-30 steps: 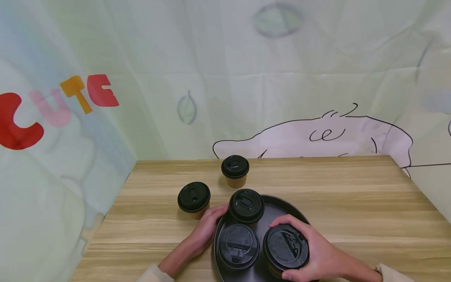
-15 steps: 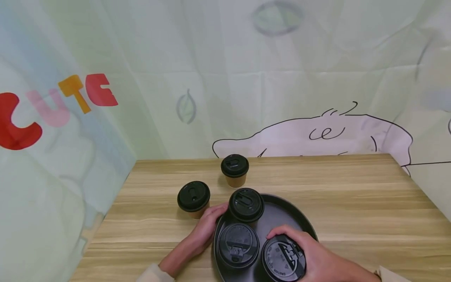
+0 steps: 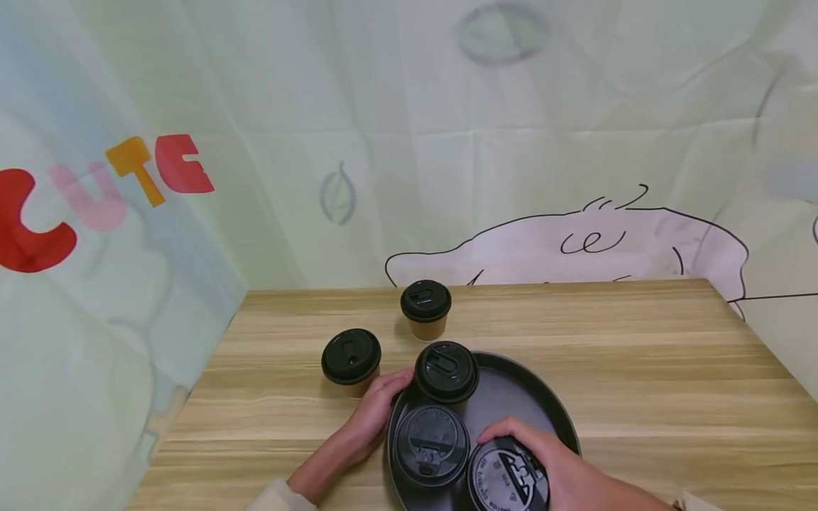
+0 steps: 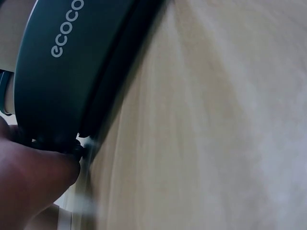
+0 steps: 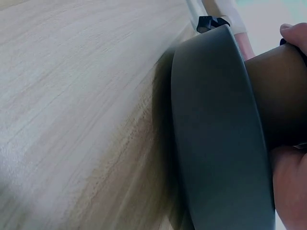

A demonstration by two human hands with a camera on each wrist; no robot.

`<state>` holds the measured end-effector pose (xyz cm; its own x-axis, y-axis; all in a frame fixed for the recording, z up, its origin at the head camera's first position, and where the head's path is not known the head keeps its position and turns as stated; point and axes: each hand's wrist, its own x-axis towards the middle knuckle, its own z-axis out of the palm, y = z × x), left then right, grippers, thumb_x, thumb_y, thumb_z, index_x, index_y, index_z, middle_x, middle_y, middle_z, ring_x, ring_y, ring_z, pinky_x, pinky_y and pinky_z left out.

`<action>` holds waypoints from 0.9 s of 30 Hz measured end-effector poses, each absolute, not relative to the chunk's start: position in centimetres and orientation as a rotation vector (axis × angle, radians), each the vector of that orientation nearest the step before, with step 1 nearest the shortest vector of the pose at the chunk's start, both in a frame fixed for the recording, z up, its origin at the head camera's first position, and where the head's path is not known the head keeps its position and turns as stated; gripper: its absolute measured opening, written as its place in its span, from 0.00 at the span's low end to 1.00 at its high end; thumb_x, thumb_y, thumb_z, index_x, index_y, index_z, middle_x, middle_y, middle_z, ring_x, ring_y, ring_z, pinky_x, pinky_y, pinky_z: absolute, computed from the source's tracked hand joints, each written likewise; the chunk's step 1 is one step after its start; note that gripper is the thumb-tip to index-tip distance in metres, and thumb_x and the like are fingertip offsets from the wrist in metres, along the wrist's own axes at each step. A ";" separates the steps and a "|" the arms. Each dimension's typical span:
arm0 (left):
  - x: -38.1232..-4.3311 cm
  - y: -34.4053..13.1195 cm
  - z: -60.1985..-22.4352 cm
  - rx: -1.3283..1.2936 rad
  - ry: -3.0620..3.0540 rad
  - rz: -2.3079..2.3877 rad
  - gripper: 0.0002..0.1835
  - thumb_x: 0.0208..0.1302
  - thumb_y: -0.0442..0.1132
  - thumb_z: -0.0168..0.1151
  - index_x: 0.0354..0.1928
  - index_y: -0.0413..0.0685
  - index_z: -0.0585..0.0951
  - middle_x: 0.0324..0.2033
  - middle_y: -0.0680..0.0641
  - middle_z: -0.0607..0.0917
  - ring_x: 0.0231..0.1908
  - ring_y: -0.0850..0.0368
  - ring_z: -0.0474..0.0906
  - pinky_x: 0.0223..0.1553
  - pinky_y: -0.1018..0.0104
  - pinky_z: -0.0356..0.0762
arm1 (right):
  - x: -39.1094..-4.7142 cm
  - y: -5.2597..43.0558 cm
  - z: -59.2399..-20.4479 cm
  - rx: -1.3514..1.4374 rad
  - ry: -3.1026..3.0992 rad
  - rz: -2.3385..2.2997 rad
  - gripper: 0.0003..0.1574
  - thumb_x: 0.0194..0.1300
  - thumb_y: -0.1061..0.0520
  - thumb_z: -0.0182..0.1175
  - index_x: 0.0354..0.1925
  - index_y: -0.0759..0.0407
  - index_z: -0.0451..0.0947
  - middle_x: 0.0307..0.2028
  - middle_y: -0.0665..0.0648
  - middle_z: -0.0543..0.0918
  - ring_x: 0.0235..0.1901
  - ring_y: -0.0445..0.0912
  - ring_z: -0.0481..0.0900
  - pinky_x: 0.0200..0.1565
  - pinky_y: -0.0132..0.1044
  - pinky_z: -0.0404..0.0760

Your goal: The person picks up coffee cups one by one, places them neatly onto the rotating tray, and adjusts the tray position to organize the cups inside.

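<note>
My right hand point(image 3: 552, 458) grips a paper coffee cup with a black lid point(image 3: 508, 477) at the near part of a round dark tray point(image 3: 543, 394). In the right wrist view, fingers and thumb wrap that cup's brown side point(image 5: 278, 91) just above the tray wall point(image 5: 216, 129). My left hand point(image 3: 373, 411) holds the tray's left rim. The left wrist view shows the tray's outer wall point(image 4: 72, 72), printed "ecoco". Two more lidded cups stand on the tray's left side, a far one point(image 3: 447, 370) and a nearer one point(image 3: 432, 447).
Two black-lidded brown cups stand on the wooden table point(image 3: 664, 369) outside the tray: one cup point(image 3: 351, 358) beside my left hand, another cup point(image 3: 426, 309) behind the tray. A printed cloth backdrop point(image 3: 287, 177) rises beyond the table's edge.
My right hand has brought its cup left and toward me, close beside the nearer tray cup, and more of the tray's right rim now shows. The left hand stays put.
</note>
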<state>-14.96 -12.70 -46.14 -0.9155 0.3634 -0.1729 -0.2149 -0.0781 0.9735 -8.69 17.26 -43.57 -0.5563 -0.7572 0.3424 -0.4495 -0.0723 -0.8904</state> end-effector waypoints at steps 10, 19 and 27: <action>-15.0 -12.7 -46.1 0.155 1.834 2.033 0.29 0.82 0.40 0.42 0.74 0.24 0.61 0.76 0.31 0.61 0.77 0.38 0.51 0.78 0.46 0.45 | -8.5 17.4 -43.7 -1.285 1.892 -1.663 0.49 0.58 0.61 0.77 0.71 0.60 0.63 0.62 0.59 0.77 0.59 0.52 0.79 0.60 0.41 0.80; -14.9 -12.8 -46.0 0.159 1.834 2.028 0.29 0.82 0.41 0.42 0.74 0.24 0.62 0.76 0.32 0.62 0.77 0.38 0.52 0.78 0.46 0.45 | -8.7 17.4 -43.7 -1.346 1.939 -1.607 0.50 0.59 0.57 0.77 0.72 0.60 0.62 0.63 0.57 0.77 0.60 0.50 0.77 0.62 0.39 0.77; -14.9 -12.8 -46.0 0.153 1.836 2.026 0.29 0.82 0.41 0.43 0.74 0.25 0.62 0.76 0.32 0.63 0.77 0.39 0.52 0.77 0.46 0.46 | -8.9 18.2 -42.7 -1.293 1.986 -1.699 0.47 0.67 0.56 0.68 0.76 0.60 0.57 0.68 0.63 0.71 0.66 0.55 0.72 0.68 0.40 0.72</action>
<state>-14.91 -12.82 -45.95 -0.9138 0.3621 -0.1840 -0.2187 -0.0569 0.9741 -8.92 18.17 -42.67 -0.5861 -0.7271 0.3575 -0.4658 -0.0587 -0.8829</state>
